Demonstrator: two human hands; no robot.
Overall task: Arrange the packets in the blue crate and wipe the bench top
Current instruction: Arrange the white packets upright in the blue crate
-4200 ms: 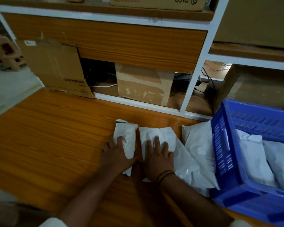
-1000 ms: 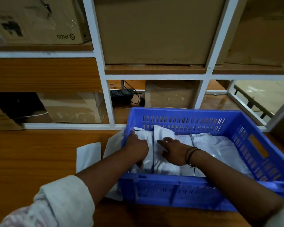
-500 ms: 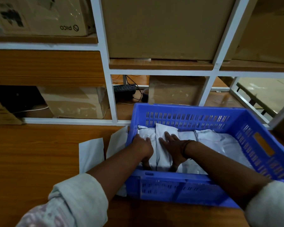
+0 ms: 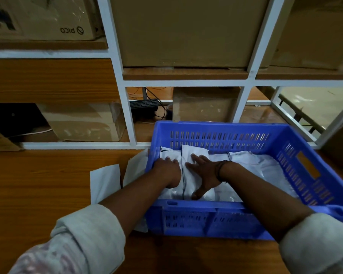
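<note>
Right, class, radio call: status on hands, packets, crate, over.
Left hand, right hand flat on white plastic packets inside blue plastic crate. Two loose white packets on wooden bench top, left of crate. Nothing blocking.

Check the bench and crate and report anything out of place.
Two white packets lie outside the blue crate, on the bench top at its left: a flat packet apart from it, and a second packet against its left wall. Both belong inside.
</note>
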